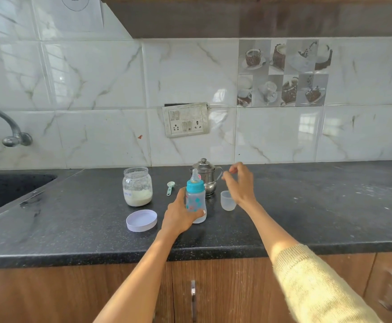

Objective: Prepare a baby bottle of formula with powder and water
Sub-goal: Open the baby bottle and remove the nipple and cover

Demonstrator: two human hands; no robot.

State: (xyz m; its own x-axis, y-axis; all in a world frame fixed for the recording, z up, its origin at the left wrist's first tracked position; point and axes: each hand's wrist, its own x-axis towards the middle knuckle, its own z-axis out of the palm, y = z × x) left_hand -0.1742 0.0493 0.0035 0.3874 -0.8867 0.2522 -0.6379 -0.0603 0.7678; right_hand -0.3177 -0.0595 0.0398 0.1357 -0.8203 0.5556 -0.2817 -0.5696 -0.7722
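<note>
A baby bottle (196, 201) with a blue collar and clear teat stands upright on the black counter (307, 206). My left hand (178, 215) grips its lower body. My right hand (240, 183) hovers open just right of the bottle, above the clear bottle cap (228, 200) that stands on the counter. Behind the bottle is a small steel kettle (205, 176) with its lid on. An open glass jar of white powder (137, 186) stands to the left, its white lid (141, 220) lying in front. A small pale green scoop (170, 187) lies between jar and bottle.
A sink (8, 190) is set into the counter at far left, with a wall tap (8, 129) above it. A switch and socket plate (185, 119) is on the tiled wall. Wooden cupboard doors (213, 290) run below the counter edge.
</note>
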